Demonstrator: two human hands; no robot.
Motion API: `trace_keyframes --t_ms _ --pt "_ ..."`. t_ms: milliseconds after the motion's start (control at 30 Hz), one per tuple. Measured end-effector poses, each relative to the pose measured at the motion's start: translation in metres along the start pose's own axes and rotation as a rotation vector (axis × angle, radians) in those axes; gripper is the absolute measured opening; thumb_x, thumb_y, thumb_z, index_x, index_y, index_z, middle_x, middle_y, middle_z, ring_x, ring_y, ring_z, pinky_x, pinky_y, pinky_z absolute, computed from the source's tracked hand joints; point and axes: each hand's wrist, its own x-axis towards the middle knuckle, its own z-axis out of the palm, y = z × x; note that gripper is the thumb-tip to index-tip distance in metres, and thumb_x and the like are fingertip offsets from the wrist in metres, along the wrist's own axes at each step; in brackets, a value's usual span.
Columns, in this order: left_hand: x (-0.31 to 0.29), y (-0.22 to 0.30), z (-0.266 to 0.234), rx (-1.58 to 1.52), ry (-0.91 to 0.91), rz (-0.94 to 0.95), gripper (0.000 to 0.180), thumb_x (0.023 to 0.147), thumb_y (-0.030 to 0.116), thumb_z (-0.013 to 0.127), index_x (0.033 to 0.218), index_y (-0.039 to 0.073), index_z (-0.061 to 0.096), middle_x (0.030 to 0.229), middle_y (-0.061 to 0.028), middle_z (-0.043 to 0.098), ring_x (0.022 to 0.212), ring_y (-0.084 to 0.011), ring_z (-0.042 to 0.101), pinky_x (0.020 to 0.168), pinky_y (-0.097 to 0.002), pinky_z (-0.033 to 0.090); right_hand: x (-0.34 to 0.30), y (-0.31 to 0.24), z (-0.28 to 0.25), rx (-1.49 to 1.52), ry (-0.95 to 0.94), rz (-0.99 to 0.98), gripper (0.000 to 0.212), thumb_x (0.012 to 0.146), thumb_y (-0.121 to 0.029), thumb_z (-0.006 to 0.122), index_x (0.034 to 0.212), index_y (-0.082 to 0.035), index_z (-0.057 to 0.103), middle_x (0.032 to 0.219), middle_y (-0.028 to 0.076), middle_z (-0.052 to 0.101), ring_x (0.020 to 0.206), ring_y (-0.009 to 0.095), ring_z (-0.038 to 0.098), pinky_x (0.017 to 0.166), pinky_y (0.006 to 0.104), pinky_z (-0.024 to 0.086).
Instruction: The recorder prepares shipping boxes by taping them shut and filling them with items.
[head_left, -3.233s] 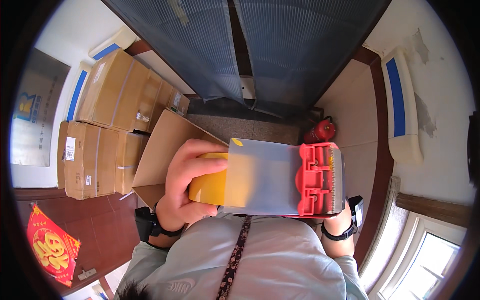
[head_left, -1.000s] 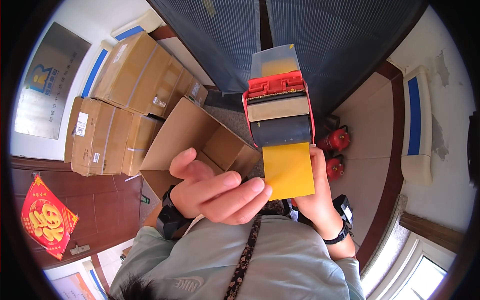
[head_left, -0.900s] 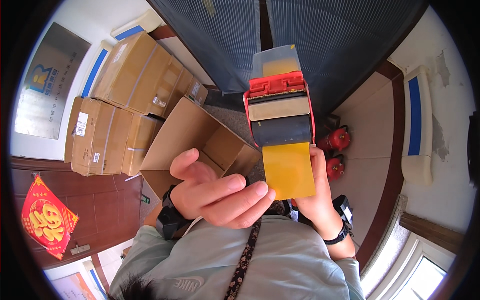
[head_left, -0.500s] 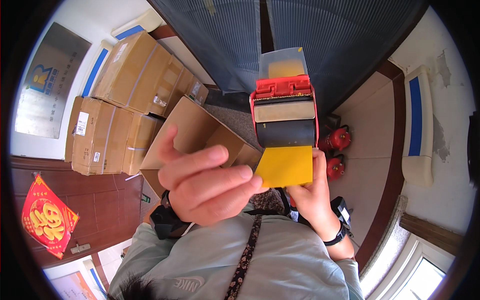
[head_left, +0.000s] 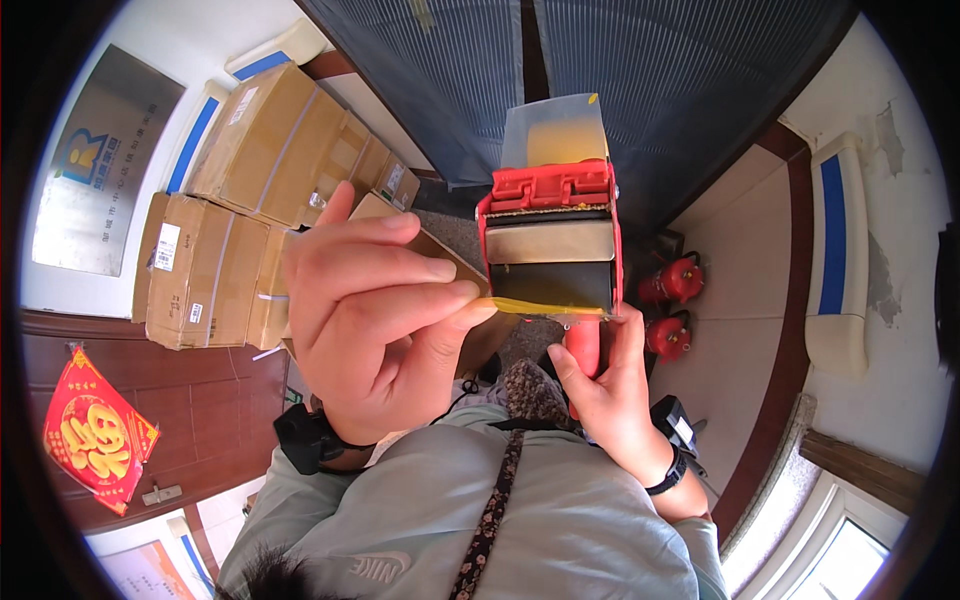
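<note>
A red tape dispenser point(head_left: 552, 185) is held up in front of my chest, with a dark roller and a pale metal plate across its front. My right hand point(head_left: 622, 400) is closed at its red handle point(head_left: 584, 346), one finger reaching up by the frame's lower right corner. Between thumb and fingertips my left hand point(head_left: 375, 320) pinches the left end of the yellow tape point(head_left: 545, 306), which is seen nearly edge-on below the roller. Behind my left hand stands an open cardboard box point(head_left: 455, 262), mostly hidden by it.
Closed cardboard cartons point(head_left: 262, 150) are stacked at the left by the wall. Dark ribbed curtain strips point(head_left: 680, 80) hang ahead. Two red fire extinguishers point(head_left: 672, 282) stand on the floor at the right. A brown door point(head_left: 215, 420) is at the lower left.
The yellow tape has turned from showing its flat face to nearly edge-on. My left hand has moved up and left with its end; the dispenser has shifted slightly left.
</note>
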Motion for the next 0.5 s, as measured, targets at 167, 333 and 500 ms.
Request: trace_keyframes --t_ms 167,333,500 --pt "0.004 -0.001 0.002 -0.058 0.125 -0.050 0.017 0.066 0.012 0.076 0.076 0.011 0.062 0.081 -0.0012 0.060 0.083 -0.0220 0.057 0.091 -0.0437 0.041 0.000 -0.004 0.001 0.056 -0.053 0.040 0.045 0.080 0.003 0.062 0.113 -0.002 0.031 0.101 0.011 0.046 0.091 0.017 0.049 0.080 0.0287 0.041" --pt "0.008 -0.011 0.007 -0.287 0.030 -0.173 0.022 0.065 0.003 0.074 0.081 0.007 0.060 0.084 -0.0060 0.055 0.088 -0.0230 0.054 0.090 -0.0424 0.040 -0.001 0.006 0.000 0.008 -0.045 0.000 0.046 0.080 0.003 0.061 0.113 -0.002 0.031 0.103 0.012 0.046 0.093 0.017 0.050 0.082 0.0286 0.041" --pt "0.012 -0.014 -0.003 -0.918 -0.182 -0.558 0.040 0.062 -0.004 0.072 0.094 0.007 0.052 0.103 -0.0057 0.043 0.107 -0.0185 0.041 0.099 -0.0334 0.029 -0.002 0.011 -0.001 0.073 -0.020 0.070 0.046 0.079 0.003 0.063 0.113 -0.002 0.032 0.102 0.011 0.048 0.095 0.017 0.051 0.081 0.0276 0.042"
